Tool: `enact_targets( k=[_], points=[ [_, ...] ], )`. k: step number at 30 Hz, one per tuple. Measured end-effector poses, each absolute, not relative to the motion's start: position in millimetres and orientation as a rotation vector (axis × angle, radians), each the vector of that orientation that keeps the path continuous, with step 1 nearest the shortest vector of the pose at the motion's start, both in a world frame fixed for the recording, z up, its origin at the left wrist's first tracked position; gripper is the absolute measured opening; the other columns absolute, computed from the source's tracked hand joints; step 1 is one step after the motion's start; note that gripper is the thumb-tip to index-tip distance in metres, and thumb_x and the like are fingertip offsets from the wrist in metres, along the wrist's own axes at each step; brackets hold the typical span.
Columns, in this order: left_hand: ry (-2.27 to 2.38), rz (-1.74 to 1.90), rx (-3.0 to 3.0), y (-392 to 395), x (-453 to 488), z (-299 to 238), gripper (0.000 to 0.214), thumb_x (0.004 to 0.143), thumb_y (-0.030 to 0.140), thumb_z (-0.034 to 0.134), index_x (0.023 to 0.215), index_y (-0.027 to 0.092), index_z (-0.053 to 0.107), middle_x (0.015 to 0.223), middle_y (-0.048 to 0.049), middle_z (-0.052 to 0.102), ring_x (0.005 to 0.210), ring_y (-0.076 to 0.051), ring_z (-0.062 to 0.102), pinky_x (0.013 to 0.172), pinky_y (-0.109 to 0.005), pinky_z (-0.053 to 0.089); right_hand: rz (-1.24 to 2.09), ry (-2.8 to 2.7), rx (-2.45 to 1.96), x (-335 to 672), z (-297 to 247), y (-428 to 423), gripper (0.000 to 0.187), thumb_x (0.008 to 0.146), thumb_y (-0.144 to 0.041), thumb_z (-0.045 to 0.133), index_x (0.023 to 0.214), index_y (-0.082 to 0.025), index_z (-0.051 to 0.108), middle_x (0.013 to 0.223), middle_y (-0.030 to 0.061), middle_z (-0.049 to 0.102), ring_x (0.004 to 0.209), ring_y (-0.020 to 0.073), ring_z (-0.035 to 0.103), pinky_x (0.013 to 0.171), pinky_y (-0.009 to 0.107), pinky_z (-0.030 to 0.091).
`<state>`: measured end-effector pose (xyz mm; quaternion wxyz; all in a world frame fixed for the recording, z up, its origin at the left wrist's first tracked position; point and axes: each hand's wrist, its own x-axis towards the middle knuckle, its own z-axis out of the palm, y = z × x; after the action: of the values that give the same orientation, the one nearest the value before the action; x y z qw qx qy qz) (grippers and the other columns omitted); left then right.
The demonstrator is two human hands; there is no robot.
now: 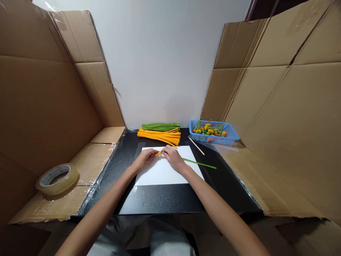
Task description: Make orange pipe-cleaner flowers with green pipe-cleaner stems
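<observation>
Over a white sheet of paper (157, 177), my left hand (144, 159) and my right hand (173, 156) face each other with fingertips close together. Between them is a small coiled orange pipe-cleaner piece (159, 153), pinched by the fingers of both hands. A green pipe cleaner (201, 164) comes out from behind my right hand and runs right past the paper's edge. Whether it joins the orange piece is hidden by my right hand. Behind my hands lie a bundle of orange pipe cleaners (160, 136) and a bundle of green pipe cleaners (161, 126).
A blue basket (232, 137) with several orange-and-green pipe-cleaner flowers (210, 130) stands at the back right. Near it lies a thin wooden stick (196, 146). A tape roll (57, 179) rests on cardboard at left. Cardboard walls (282, 117) flank the black table (160, 201).
</observation>
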<state>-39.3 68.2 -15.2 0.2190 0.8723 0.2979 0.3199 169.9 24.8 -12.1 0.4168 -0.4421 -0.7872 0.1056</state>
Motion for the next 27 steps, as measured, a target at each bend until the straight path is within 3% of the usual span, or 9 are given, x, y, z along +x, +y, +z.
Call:
enact_targets(
  k=[6,10,14,19,23,27],
  points=[
    [0.909,0.924,2.403,70.3,-40.8,-14.1,0.025,0.094,0.025,0.054,0.110,0.015,0.072,0.103,-0.0099,0.076,0.087,-0.019,0.069,0.081,-0.031,0.052,0.261,-1.963,-1.213,175.2,-5.4,22.8,0.016,0.092,-0.016,0.061,0.108,-0.019,0.066,0.098,0.0055,0.066,0.087,0.0178,0.061,0.081,0.030,0.045],
    [0.983,0.917,2.392,72.7,-43.6,-13.6,0.026,0.094,0.029,0.054,0.108,0.016,0.072,0.102,-0.0093,0.076,0.084,-0.019,0.068,0.077,-0.030,0.052,0.303,-2.022,-1.301,186.7,-5.3,25.0,0.009,0.090,-0.013,0.062,0.093,-0.017,0.070,0.092,0.0051,0.070,0.086,0.0182,0.063,0.080,0.029,0.044],
    [0.923,0.846,2.384,69.5,-40.0,-13.5,0.027,0.092,0.022,0.052,0.108,0.016,0.073,0.104,-0.0084,0.076,0.089,-0.020,0.069,0.080,-0.030,0.052,0.351,-2.032,-1.253,185.0,-7.3,24.6,0.016,0.089,-0.010,0.060,0.084,-0.017,0.073,0.086,0.0042,0.074,0.082,0.0173,0.065,0.078,0.028,0.045],
    [0.896,0.814,2.395,63.9,-34.5,-10.4,0.026,0.092,0.023,0.053,0.108,0.016,0.074,0.102,-0.0084,0.076,0.085,-0.019,0.069,0.079,-0.029,0.052,0.320,-2.047,-1.237,174.7,-8.3,23.7,0.019,0.088,-0.007,0.060,0.088,-0.018,0.076,0.089,0.0050,0.077,0.083,0.0183,0.067,0.080,0.029,0.047],
    [0.928,0.858,2.383,67.0,-38.7,-9.8,0.033,0.089,0.031,0.064,0.117,0.016,0.070,0.103,-0.0090,0.076,0.080,-0.017,0.067,0.074,-0.027,0.052,0.287,-1.988,-1.273,180.4,-6.2,26.1,0.018,0.089,-0.008,0.060,0.092,-0.018,0.075,0.094,0.0068,0.077,0.088,0.0195,0.068,0.083,0.031,0.048],
    [0.975,0.900,2.364,74.0,-45.6,-13.0,0.028,0.088,0.027,0.062,0.111,0.015,0.073,0.102,-0.0098,0.076,0.083,-0.018,0.069,0.076,-0.028,0.053,0.292,-1.890,-1.344,190.8,-2.6,27.3,0.012,0.087,-0.013,0.065,0.094,-0.018,0.074,0.090,0.0065,0.076,0.082,0.0187,0.068,0.078,0.030,0.049]
  ],
)
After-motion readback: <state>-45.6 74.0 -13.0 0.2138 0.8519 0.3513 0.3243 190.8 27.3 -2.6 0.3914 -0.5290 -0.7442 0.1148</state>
